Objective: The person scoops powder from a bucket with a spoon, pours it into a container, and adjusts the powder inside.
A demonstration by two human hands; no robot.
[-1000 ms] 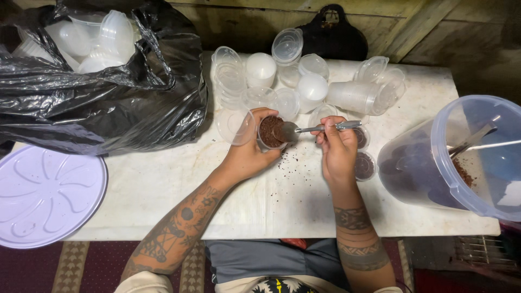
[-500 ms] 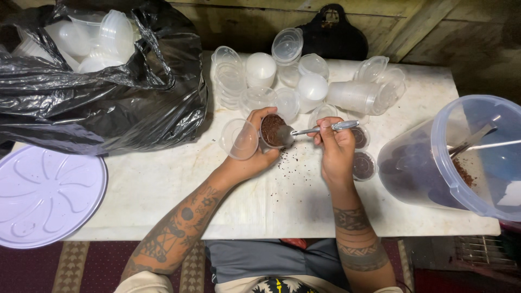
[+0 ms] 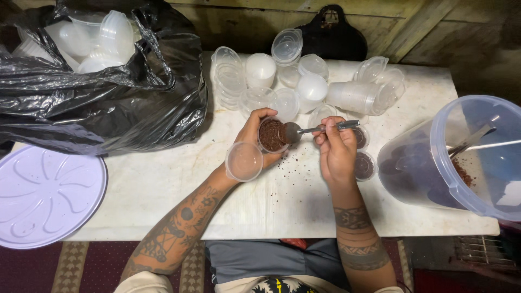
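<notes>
Left hand (image 3: 259, 133) grips a brimming cup (image 3: 272, 135) above the white surface (image 3: 179, 179), right hand (image 3: 335, 152) closed on a spoon (image 3: 320, 129); apparently overfull, a tilt could spill more grounds.

Both hands (image 3: 260, 135) (image 3: 336, 152) closed in grips, tattooed forearms converging

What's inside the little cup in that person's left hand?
The small clear cup in the left hand is filled with dark brown grainy powder. The spoon touches its surface; what lies beneath stays hidden.
</notes>
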